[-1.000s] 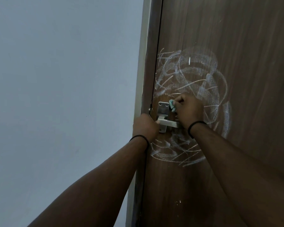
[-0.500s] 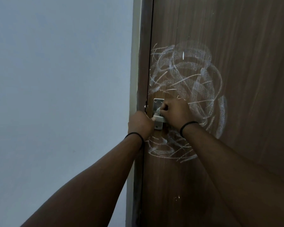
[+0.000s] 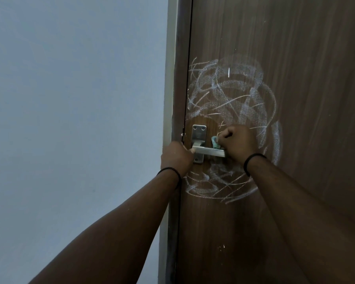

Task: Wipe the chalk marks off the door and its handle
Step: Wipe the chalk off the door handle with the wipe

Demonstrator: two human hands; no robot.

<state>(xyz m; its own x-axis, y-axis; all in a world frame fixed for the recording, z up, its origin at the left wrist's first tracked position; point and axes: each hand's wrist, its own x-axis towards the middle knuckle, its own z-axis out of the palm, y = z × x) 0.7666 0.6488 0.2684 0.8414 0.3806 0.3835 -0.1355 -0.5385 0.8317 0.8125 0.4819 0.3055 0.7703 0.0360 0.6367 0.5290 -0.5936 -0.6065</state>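
Note:
A brown wooden door point(image 3: 295, 48) carries white chalk scribbles point(image 3: 230, 95) above its metal lever handle point(image 3: 208, 151), and more scribbles point(image 3: 217, 185) below it. The handle's plate point(image 3: 199, 133) sits near the door's left edge. My right hand point(image 3: 239, 143) is shut on a small teal cloth point(image 3: 215, 142) and presses it at the lever's right end. My left hand point(image 3: 176, 158) is closed at the door's edge, touching the lever's left end; its fingers are hidden.
A pale grey-blue wall point(image 3: 70, 119) fills the left side. The dark door frame point(image 3: 175, 78) runs vertically between wall and door. Both wrists wear thin black bands.
My right hand with the cloth has slid from the handle plate rightwards along the lever to its far end. My left hand has stayed at the door's edge.

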